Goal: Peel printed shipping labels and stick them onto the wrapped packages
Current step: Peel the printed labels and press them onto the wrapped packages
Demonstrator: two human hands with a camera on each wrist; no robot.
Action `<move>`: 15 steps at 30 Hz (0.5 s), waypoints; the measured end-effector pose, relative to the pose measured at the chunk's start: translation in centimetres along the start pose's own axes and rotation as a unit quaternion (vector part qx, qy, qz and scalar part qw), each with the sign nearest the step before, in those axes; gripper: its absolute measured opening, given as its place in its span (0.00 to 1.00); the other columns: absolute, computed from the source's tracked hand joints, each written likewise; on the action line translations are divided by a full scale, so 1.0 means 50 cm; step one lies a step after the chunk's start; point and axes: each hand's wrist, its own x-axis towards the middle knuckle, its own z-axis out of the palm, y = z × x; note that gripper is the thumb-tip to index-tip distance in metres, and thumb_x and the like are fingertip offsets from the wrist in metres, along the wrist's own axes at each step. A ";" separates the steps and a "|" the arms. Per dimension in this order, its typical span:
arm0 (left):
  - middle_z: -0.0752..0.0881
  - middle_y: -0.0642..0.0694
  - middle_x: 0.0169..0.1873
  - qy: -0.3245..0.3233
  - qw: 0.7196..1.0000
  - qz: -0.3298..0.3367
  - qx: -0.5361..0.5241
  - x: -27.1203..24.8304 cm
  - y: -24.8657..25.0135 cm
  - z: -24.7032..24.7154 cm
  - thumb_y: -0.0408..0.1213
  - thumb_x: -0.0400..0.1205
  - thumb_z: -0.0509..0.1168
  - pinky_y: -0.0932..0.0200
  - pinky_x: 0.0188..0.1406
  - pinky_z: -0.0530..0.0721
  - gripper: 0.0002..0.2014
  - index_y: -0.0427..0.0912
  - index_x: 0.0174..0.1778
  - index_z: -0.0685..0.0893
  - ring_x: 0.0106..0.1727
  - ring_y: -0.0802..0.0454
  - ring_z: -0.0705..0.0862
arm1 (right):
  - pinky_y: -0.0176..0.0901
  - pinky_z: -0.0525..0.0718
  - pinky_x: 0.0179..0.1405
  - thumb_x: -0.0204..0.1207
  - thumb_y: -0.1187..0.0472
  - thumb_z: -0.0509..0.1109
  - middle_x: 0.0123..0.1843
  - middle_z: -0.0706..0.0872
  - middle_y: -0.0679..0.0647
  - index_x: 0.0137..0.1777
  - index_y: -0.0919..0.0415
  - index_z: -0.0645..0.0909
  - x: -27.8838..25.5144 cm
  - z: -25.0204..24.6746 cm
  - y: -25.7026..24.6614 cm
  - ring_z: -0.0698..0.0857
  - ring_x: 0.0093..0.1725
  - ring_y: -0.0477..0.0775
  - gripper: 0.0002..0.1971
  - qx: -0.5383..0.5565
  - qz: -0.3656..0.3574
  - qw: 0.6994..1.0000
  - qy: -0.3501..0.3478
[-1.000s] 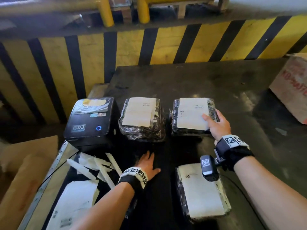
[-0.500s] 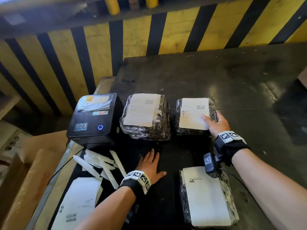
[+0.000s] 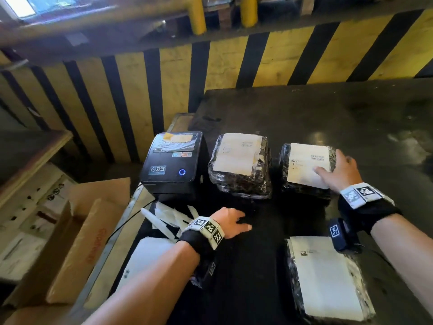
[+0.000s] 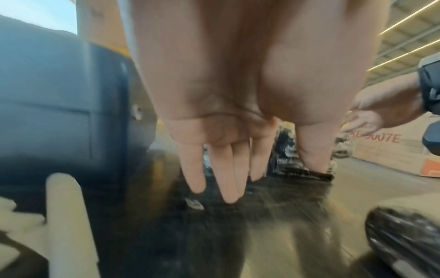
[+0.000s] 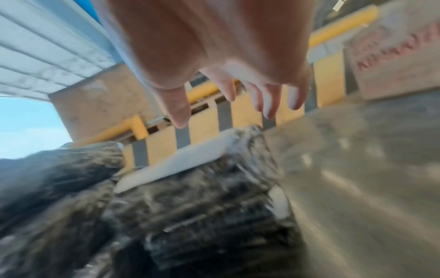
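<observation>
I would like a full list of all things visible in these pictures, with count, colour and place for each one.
wrapped packages: three, black under clear film, each with a white shipping label on top; two in a row right of the printer, one nearer the person on the right
label printer: one, black, blue-lit button, left end of the table
backing strips: several, white, in front of the printer
white sheet: one, table's near left edge
table: one, dark
cardboard boxes: brown, left of the table
barrier: yellow and black stripes, behind the table
left hand: fingers straight, over the table, holds nothing
right hand: fingers spread on the right rear package's label
</observation>
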 end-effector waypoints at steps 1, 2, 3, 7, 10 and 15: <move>0.79 0.42 0.71 0.020 1.000 0.004 -0.004 -0.016 -0.014 -0.009 0.56 0.81 0.62 0.54 0.72 0.75 0.31 0.44 0.78 0.70 0.71 0.46 0.79 | 0.59 0.63 0.77 0.74 0.51 0.71 0.79 0.63 0.67 0.79 0.60 0.58 -0.015 0.004 -0.023 0.61 0.79 0.64 0.38 0.007 -0.028 1.000 0.013; 0.81 0.42 0.69 0.038 0.999 0.007 -0.003 -0.031 -0.028 -0.022 0.55 0.82 0.62 0.54 0.71 0.76 0.29 0.44 0.77 0.72 0.69 0.46 0.80 | 0.58 0.62 0.78 0.74 0.50 0.70 0.80 0.61 0.66 0.80 0.60 0.57 -0.032 0.006 -0.048 0.60 0.80 0.63 0.38 0.009 -0.052 0.998 0.018; 0.83 0.42 0.66 0.055 0.998 0.008 0.001 -0.044 -0.044 -0.034 0.54 0.82 0.62 0.54 0.69 0.77 0.27 0.44 0.74 0.75 0.68 0.46 0.81 | 0.57 0.60 0.79 0.75 0.48 0.69 0.82 0.58 0.65 0.81 0.60 0.55 -0.056 0.008 -0.078 0.58 0.81 0.62 0.39 0.008 -0.072 0.997 0.017; 0.86 0.42 0.60 0.108 0.994 -0.021 -0.025 -0.089 -0.133 -0.073 0.51 0.82 0.64 0.55 0.65 0.79 0.22 0.43 0.69 0.81 0.64 0.45 0.83 | 0.53 0.55 0.80 0.78 0.46 0.65 0.84 0.51 0.62 0.82 0.59 0.52 -0.169 0.057 -0.194 0.53 0.83 0.60 0.38 -0.009 -0.174 0.985 0.014; 0.86 0.43 0.62 0.150 0.989 -0.001 -0.018 -0.125 -0.203 -0.084 0.48 0.82 0.64 0.60 0.63 0.77 0.21 0.43 0.69 0.80 0.65 0.47 0.82 | 0.52 0.55 0.81 0.77 0.46 0.65 0.84 0.53 0.62 0.82 0.59 0.55 -0.255 0.126 -0.252 0.55 0.83 0.60 0.38 -0.027 -0.232 0.972 0.012; 0.84 0.44 0.65 0.142 0.990 0.005 -0.023 -0.192 -0.380 -0.050 0.49 0.83 0.63 0.58 0.63 0.79 0.22 0.45 0.72 0.77 0.63 0.47 0.83 | 0.52 0.59 0.80 0.76 0.45 0.67 0.82 0.61 0.61 0.77 0.60 0.65 -0.404 0.295 -0.314 0.60 0.81 0.59 0.33 -0.067 -0.244 0.966 -0.052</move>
